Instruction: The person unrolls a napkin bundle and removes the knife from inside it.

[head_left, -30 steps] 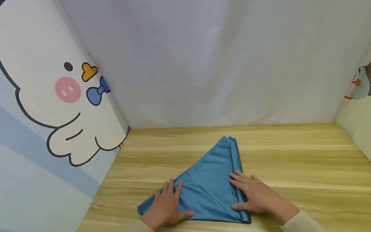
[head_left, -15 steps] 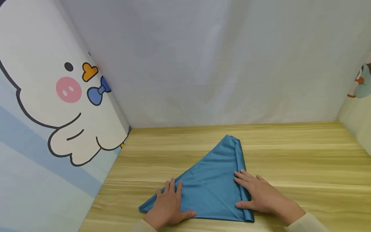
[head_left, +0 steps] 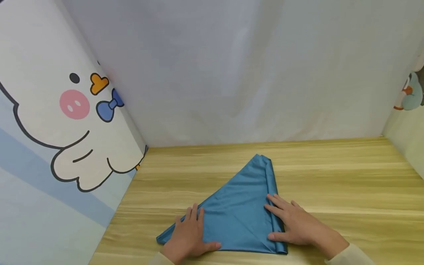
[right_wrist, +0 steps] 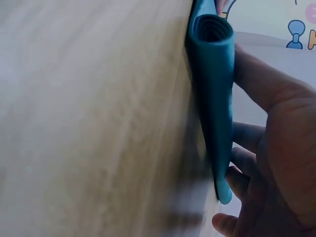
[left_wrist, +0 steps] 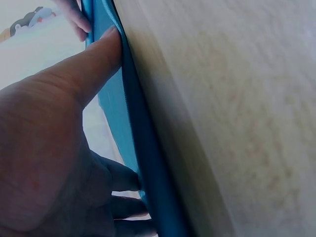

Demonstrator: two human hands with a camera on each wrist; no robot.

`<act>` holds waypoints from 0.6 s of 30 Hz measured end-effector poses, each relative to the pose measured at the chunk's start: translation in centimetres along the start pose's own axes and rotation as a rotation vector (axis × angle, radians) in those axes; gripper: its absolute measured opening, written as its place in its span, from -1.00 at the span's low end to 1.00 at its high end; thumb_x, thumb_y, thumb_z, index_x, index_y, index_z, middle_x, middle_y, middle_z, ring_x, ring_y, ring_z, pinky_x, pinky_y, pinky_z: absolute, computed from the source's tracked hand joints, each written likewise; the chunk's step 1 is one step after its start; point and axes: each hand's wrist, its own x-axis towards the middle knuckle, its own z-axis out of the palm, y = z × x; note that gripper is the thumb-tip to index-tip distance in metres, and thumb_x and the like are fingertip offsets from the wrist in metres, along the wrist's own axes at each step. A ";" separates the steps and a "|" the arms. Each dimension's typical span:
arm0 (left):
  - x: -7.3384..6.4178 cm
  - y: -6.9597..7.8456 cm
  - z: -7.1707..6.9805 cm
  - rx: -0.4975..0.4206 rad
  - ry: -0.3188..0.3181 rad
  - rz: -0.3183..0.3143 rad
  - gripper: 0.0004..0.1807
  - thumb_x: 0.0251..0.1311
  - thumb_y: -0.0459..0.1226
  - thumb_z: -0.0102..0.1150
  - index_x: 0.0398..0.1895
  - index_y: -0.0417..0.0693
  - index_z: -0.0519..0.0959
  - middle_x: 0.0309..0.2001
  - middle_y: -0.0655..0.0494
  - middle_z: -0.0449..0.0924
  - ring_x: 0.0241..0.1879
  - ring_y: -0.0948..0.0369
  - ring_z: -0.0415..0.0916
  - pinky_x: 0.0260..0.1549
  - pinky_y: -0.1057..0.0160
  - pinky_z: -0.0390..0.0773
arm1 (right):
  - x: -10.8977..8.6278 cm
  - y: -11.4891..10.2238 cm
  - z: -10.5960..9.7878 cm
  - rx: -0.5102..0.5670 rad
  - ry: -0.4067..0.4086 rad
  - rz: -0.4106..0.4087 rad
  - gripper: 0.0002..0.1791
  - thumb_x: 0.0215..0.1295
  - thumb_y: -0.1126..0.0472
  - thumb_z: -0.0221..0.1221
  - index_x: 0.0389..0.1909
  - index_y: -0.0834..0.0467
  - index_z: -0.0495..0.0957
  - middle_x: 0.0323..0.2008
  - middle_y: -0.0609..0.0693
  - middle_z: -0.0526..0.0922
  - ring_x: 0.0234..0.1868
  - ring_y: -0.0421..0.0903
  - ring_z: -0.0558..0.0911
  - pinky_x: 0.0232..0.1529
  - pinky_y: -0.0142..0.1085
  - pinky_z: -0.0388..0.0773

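Note:
A shiny blue cloth (head_left: 236,209) lies folded on the wooden table, its left side slanting up to a narrow far tip. Its right side is rolled into a tube, and the right wrist view shows the coiled end of the roll (right_wrist: 213,74). My left hand (head_left: 187,235) rests on the cloth's near left part, fingers straight and spread, thumb close to the near edge. My right hand (head_left: 294,222) lies over the rolled side with its fingers extended across the roll and thumb on the cloth. Neither hand is curled round the fabric.
The wood-grain table (head_left: 334,176) extends beyond the cloth on both sides. A pale curtain-like wall (head_left: 232,81) stands at the back. On the left is a panel with a cartoon bird (head_left: 43,92); a printed penguin (head_left: 412,92) shows on the right wall.
The roll and the right hand shifted slightly right, then the whole view slid back a little. Small creases in the cloth have changed; both hands stay flat on it.

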 end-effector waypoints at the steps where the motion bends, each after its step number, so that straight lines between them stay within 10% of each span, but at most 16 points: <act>1: 0.0 0.0 0.0 0.001 -0.001 0.000 0.34 -0.36 0.63 -0.32 0.39 -0.17 0.08 0.36 -0.22 -0.04 0.32 -0.10 -0.05 0.01 -0.36 0.08 | -0.1 0.0 0.0 -0.003 0.000 0.004 -0.01 -0.02 -0.48 0.02 0.34 0.07 0.21 0.39 0.04 0.02 0.37 0.04 0.00 0.14 0.24 0.04; 18: -1.1 -2.6 1.0 -0.002 0.068 -0.037 0.33 -0.36 0.63 -0.35 0.38 -0.14 0.09 0.38 -0.15 -0.05 0.33 -0.04 -0.03 0.04 -0.37 -0.01 | 1.9 -1.5 0.4 -0.012 -0.002 -0.031 0.00 -0.03 -0.46 0.06 0.33 0.11 0.23 0.39 0.08 0.01 0.37 0.05 0.01 0.16 0.17 0.10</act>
